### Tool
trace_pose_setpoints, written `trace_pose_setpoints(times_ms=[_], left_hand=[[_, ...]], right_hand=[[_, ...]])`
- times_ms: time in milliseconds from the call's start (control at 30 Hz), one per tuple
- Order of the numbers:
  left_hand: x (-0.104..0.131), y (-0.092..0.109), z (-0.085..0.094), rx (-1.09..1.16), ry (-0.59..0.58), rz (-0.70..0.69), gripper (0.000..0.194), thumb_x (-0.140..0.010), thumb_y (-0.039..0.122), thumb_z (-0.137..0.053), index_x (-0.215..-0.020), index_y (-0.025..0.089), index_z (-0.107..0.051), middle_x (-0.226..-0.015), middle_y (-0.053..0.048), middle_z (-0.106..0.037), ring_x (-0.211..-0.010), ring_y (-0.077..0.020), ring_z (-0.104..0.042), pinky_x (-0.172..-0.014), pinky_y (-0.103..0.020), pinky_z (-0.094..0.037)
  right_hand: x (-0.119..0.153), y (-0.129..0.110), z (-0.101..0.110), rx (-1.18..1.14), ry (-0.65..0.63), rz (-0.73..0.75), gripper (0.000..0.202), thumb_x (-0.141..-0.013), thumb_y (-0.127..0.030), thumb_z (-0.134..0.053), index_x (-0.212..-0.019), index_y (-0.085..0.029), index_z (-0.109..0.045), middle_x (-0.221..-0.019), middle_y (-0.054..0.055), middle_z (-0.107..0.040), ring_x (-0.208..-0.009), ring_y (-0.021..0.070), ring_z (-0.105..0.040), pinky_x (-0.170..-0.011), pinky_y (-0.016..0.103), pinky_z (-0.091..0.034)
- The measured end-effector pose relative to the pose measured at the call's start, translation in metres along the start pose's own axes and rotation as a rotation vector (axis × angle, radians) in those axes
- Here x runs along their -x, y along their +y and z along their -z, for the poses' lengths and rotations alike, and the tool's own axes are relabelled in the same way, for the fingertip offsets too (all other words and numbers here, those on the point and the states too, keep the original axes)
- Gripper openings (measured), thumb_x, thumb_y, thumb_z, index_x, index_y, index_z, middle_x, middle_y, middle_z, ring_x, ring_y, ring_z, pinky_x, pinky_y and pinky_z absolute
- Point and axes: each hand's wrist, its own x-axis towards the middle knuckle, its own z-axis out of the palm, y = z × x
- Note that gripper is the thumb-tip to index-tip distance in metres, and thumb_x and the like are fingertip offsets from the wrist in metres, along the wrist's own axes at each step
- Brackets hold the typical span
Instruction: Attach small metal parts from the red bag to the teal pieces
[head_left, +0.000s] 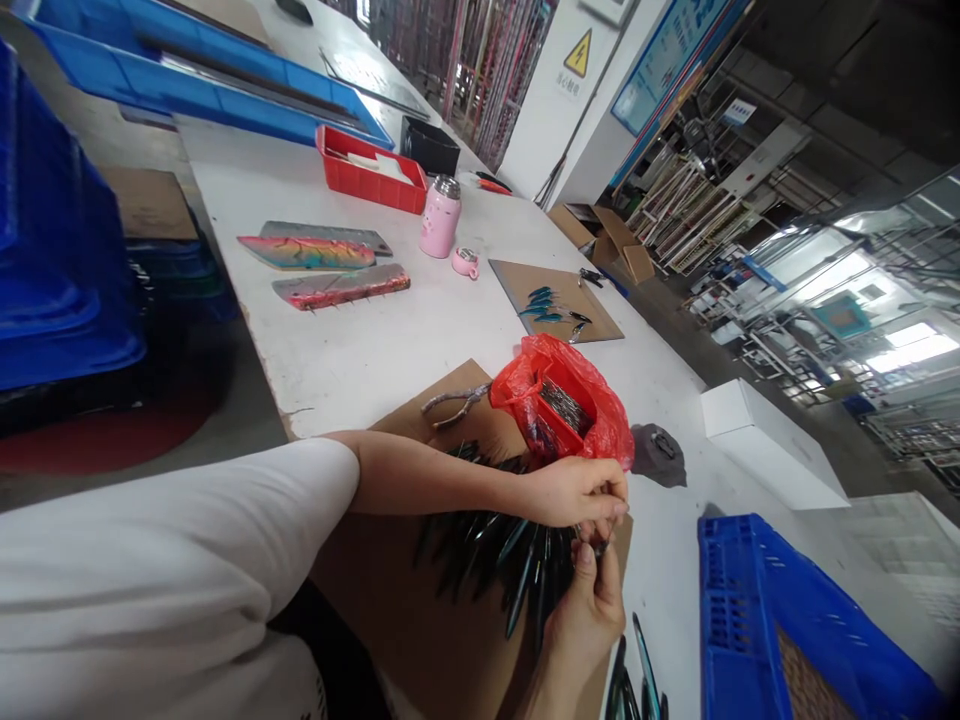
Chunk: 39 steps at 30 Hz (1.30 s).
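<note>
My left hand [576, 492] reaches in from the left, its fingers pinched together. Just below it, my right hand [589, 605] is closed too, thumb against fingers. Their fingertips meet around a small dark thing [599, 546], mostly hidden by the fingers, so its kind cannot be made out. Beneath and beside the hands lies a pile of slim, glossy dark green pieces [517, 565], shaped like fishing lures, on brown cardboard [390, 590]. Behind the left hand, a red plastic bag [611, 420] lines or wraps a red box holding many thin metal pieces [564, 406].
Pliers [450, 405] lie beside the bag. A pink flask [440, 218], its cap [466, 262], a red tray [373, 182] and a board with blue-green lures [517, 275] stand farther back. A blue crate [739, 610] and white box [772, 440] are on the right.
</note>
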Motion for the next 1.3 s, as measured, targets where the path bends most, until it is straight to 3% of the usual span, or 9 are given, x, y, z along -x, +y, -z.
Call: trace_pose_setpoints(times_ms=[667, 1300], left_hand=[[0.0006, -0.0004, 0.0001, -0.039, -0.004, -0.012, 0.01, -0.082, 0.024, -0.047, -0.081, 0.015, -0.044, -0.068, 0.0, -0.055, -0.066, -0.0102, -0.06, -0.054, -0.02, -0.049], [0.0001, -0.0056, 0.0016, -0.101, 0.023, -0.025, 0.008, -0.081, 0.023, -0.046, -0.082, 0.015, -0.043, -0.067, 0.0, -0.056, -0.062, -0.0095, -0.058, -0.053, -0.02, -0.048]], right_hand=[[-0.0007, 0.0022, -0.0007, 0.039, -0.003, 0.021, 0.049, -0.069, -0.042, -0.057, -0.111, -0.019, -0.055, -0.113, 0.006, -0.058, -0.103, 0.0239, -0.053, -0.091, 0.038, -0.041], [0.0038, -0.0048, -0.0015, 0.061, 0.014, -0.03, 0.044, -0.067, -0.042, -0.06, -0.106, -0.022, -0.059, -0.105, 0.003, -0.062, -0.095, 0.0194, -0.056, -0.088, 0.032, -0.042]])
